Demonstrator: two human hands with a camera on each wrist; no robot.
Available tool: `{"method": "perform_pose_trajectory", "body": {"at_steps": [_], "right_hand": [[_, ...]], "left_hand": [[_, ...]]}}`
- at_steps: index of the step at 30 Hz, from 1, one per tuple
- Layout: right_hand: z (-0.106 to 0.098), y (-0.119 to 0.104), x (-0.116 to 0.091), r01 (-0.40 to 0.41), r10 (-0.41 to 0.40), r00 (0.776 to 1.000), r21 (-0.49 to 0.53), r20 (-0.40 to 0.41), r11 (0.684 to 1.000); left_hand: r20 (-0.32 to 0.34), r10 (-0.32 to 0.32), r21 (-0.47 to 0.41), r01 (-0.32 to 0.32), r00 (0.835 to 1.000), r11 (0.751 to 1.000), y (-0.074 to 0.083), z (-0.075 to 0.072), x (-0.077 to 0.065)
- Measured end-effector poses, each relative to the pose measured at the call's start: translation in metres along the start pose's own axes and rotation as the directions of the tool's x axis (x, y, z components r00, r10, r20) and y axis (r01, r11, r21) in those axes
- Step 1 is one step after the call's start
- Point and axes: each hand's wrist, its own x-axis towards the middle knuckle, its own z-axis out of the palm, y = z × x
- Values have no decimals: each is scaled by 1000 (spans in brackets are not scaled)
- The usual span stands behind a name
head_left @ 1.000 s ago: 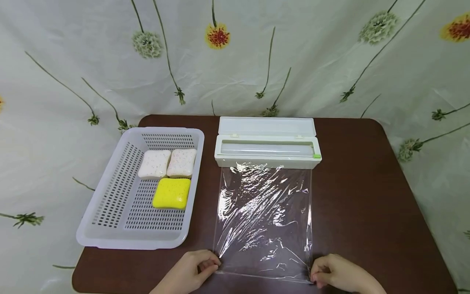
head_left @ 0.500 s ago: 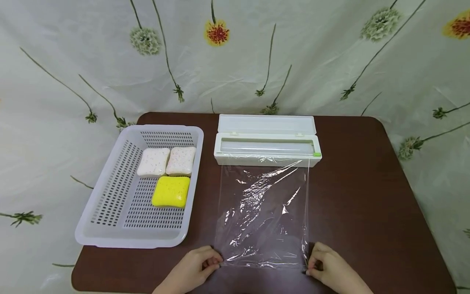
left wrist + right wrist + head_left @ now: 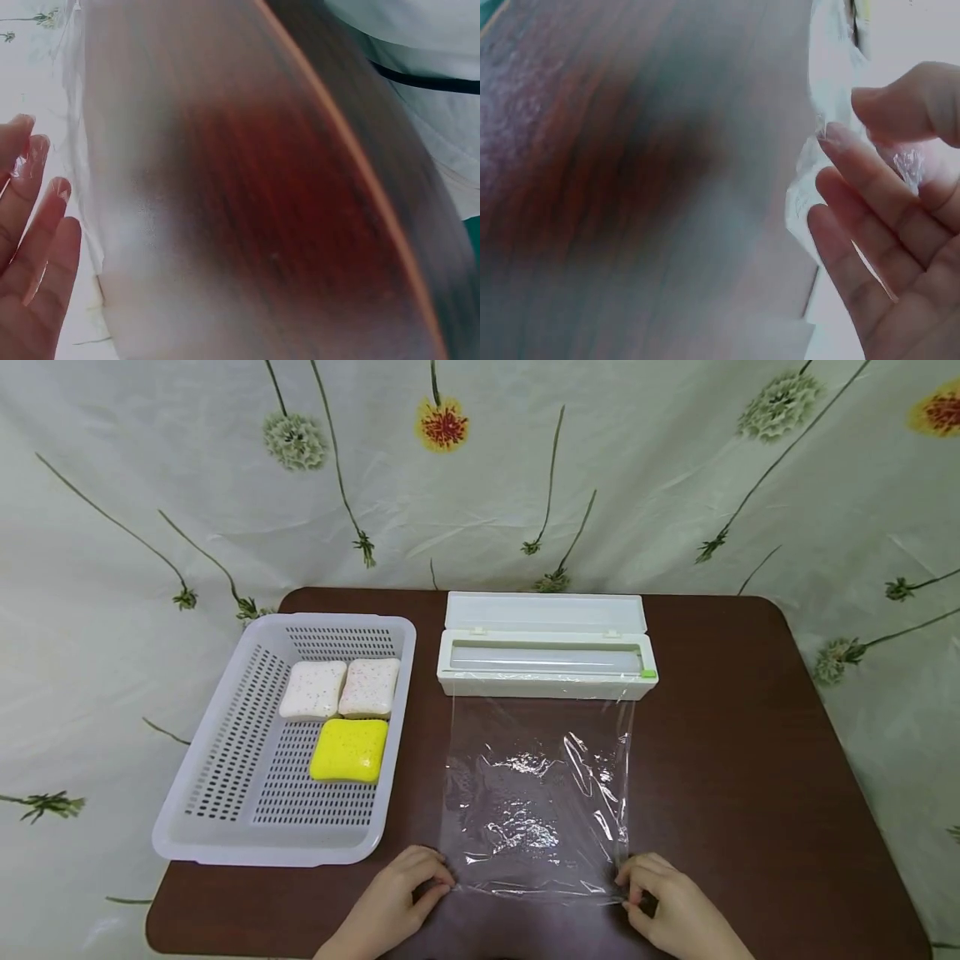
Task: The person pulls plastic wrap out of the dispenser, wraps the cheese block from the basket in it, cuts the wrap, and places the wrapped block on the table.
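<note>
Head view: eases the edge of the clear film [image 3: 536, 802] toward the dispenser [image 3: 547, 686], pinching with left hand [image 3: 393, 897], now loosening right hand [image 3: 673, 902]; apparently nearly done spreading.

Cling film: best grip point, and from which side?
Probably pinch the film at its near corners, from the near side, where the left hand and right hand are: that's the free end; the far end runs onto the dispenser.

the head view faces forward-down from above the fingers [image 3: 423, 864]; both wrist views look close past them, sharing the tabletop [image 3: 285, 180].
</note>
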Motion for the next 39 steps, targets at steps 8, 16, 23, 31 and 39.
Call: {"method": "perform_pose_trajectory", "body": {"at_steps": [8, 16, 23, 31, 39], "right_hand": [[8, 8, -2, -19, 16, 999, 110, 29, 994], [14, 11, 1, -3, 4, 999, 15, -51, 1000], [18, 10, 4, -32, 29, 997, -41, -75, 999], [19, 11, 3, -53, 48, 995, -52, -86, 997], [20, 10, -2, -66, 58, 993, -77, -104, 995]], "left_hand": [[35, -46, -89, 49, 998, 995, -1, 2, -3], [23, -68, -44, 69, 997, 997, -2, 4, -4], [-6, -38, -5, 38, 999, 999, -3, 6, -3], [-13, -61, -14, 61, 998, 998, -6, 7, -5], [-61, -90, 130, 97, 994, 987, 1, 4, -3]]}}
